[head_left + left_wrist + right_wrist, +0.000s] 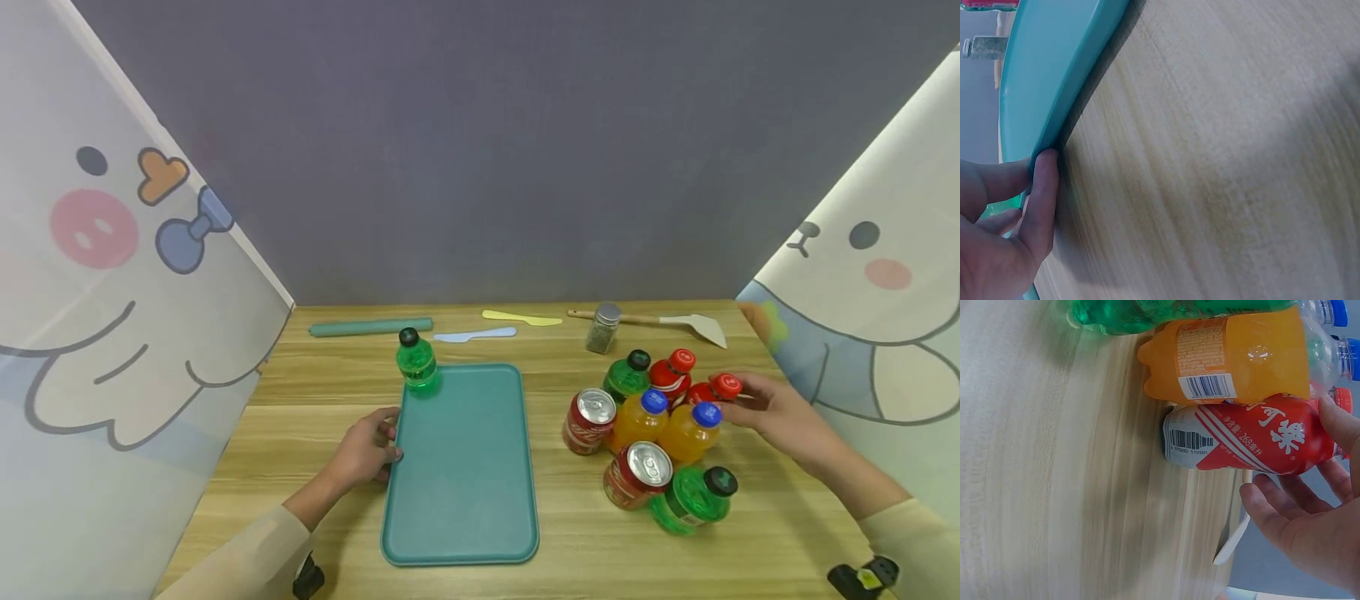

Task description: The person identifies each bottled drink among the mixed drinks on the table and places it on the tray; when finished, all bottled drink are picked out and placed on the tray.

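My left hand [365,450] pinches the left rim of a teal tray [461,483], which lies lengthwise before me. In the left wrist view, a finger presses the outer side of that rim. A green soda bottle [417,362] with a black cap stands at the tray's far left corner. My right hand [783,421] is at the rightmost red cola bottle [1260,437], thumb and fingers around its upper part. Other fingers spread loosely beside it. Right against this bottle stands an orange soda bottle [1235,359] with a blue cap.
Around the cola bottle crowd another red bottle [670,379], a second orange bottle [637,423], two green bottles [686,500] and two cans [588,421]. Farther back lie a spatula [697,325], a spice jar [602,327], two knives [476,335] and a teal stick [371,327].
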Motion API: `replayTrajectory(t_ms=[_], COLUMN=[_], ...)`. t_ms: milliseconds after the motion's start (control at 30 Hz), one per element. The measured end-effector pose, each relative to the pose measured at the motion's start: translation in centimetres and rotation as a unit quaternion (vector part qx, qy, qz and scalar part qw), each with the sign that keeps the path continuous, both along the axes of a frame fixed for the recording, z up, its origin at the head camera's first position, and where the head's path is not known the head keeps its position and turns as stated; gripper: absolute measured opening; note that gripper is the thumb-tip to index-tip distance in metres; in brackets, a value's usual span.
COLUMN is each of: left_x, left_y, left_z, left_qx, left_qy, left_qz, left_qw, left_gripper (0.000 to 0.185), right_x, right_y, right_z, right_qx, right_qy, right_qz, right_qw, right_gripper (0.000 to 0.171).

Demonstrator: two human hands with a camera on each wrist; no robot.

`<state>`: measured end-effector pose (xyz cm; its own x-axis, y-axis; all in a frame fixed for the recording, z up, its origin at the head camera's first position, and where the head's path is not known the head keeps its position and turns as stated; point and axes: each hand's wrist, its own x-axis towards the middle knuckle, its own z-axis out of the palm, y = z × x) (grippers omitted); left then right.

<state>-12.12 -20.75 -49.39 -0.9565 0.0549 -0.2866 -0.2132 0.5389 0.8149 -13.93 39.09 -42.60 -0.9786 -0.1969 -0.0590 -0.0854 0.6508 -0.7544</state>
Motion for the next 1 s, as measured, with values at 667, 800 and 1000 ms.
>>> replayTrajectory(t_ms=[667,800,1000], left_x=[-0.32,-0.33,-0.30], left_y=[0.08,0.06,0.00], left_z=[0.07,-0.02,-0.27], left_qx=[0.006,0.007,0.009], left_qy=[-0.011,-0.013,-0.014], left_qz=[0.008,0.009,0.009], left_qw=[0.9999,0.9999,0.9998], left_gripper=[0.070,0.070,0.070], right_x=[-0.03,0.00,0.20], right_y=[0.23,0.09,0.23], right_z=[-0.36,-0.38,-0.73], right_qx=[-0.023,-0.044,-0.094], right_qy=[0.014,0.008,-0.003], right_qz=[-0.027,-0.045,-0.074], right_qw=[0.999,0.998,0.993], right_gripper=[0.054,0.054,0.047])
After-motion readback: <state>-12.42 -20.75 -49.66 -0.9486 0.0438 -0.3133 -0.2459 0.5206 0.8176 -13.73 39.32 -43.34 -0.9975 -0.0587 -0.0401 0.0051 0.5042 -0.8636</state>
